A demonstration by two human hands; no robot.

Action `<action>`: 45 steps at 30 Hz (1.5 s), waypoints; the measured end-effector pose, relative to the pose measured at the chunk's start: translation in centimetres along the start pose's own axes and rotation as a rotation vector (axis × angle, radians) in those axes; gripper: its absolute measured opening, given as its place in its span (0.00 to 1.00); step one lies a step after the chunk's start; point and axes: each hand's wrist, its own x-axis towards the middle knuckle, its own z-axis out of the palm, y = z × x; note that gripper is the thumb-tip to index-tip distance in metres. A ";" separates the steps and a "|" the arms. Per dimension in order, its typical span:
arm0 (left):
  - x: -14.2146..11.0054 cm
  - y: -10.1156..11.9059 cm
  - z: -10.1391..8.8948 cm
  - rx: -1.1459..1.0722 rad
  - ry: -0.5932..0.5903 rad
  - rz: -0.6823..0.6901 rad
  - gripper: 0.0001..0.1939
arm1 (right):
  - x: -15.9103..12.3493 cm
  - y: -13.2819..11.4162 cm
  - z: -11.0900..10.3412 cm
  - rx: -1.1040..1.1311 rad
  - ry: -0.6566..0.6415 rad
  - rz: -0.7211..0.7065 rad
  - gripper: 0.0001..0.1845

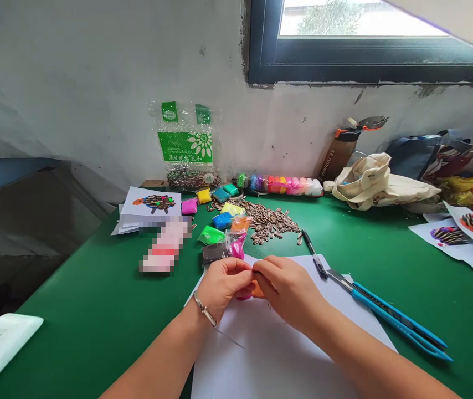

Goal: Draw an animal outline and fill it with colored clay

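Observation:
Both hands are together over white paper (278, 360) on the green table. My left hand (225, 284), with a silver bracelet at the wrist, has thumb and finger pinched. My right hand (288, 285) is also pinched, its fingertips meeting the left's. What lies between the fingertips is hidden. Just below them show orange clay (257, 289) and a bit of pink clay (243, 297); whether these are held or rest on the paper, I cannot tell. Beyond the hands lie bagged black clay (215, 253), green clay (210, 235) and a pile of sunflower seeds (272, 219).
Right of the paper lie a black pen (313, 254) and a blue utility knife (398, 313), blade out. A seed bag (186, 147), clay row (282, 185), bottle (340, 152) and cloth bag (375, 185) line the wall. Seed-decorated pictures (151, 202) are left; a white device (6, 343) sits nearer.

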 end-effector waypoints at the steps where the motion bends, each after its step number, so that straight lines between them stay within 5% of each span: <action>1: 0.0 0.0 0.0 0.004 -0.004 0.002 0.24 | -0.1 0.0 -0.1 -0.049 0.004 -0.022 0.15; 15: -0.3 0.1 0.0 0.013 0.003 0.054 0.23 | 0.2 0.6 0.2 0.408 0.057 0.238 0.05; 23: -0.5 0.6 0.2 -0.027 0.062 0.013 0.23 | 0.5 0.9 -0.4 0.531 0.014 0.326 0.17; 30: -0.6 1.0 0.2 -0.020 0.073 0.030 0.26 | 0.4 1.0 -0.2 0.707 0.094 0.360 0.06; 45: -0.5 0.8 0.0 -0.025 0.069 0.054 0.22 | 0.7 0.4 -0.8 0.931 0.017 0.476 0.12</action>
